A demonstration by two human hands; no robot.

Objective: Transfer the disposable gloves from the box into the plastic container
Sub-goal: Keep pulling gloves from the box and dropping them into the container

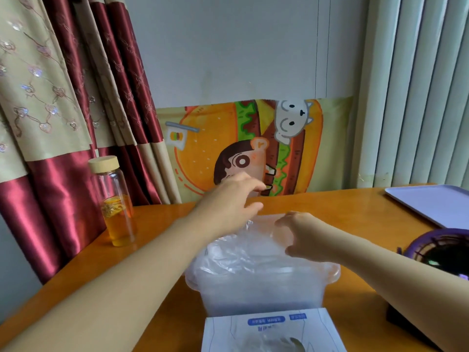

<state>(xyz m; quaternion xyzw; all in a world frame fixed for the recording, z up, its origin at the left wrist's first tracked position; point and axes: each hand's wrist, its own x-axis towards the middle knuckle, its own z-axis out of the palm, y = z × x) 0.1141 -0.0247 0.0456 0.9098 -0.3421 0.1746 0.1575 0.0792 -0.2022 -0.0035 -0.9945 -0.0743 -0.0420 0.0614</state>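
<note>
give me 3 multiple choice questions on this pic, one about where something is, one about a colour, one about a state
1. Where does the glass bottle stand relative to the plastic container?
A. to its left
B. to its right
C. inside it

2. What colour is the liquid in the bottle?
A. blue
B. amber orange
C. green

3. What state is the container in?
A. lidded
B. overturned
C. open, with disposable gloves heaped above its rim

Answers:
1 A: the bottle stands near the left edge of the table, and the container sits further right.
2 B: the lower part of the bottle shows amber orange through the glass.
3 C: no lid covers it, and clear film bulges over the rim.
</note>
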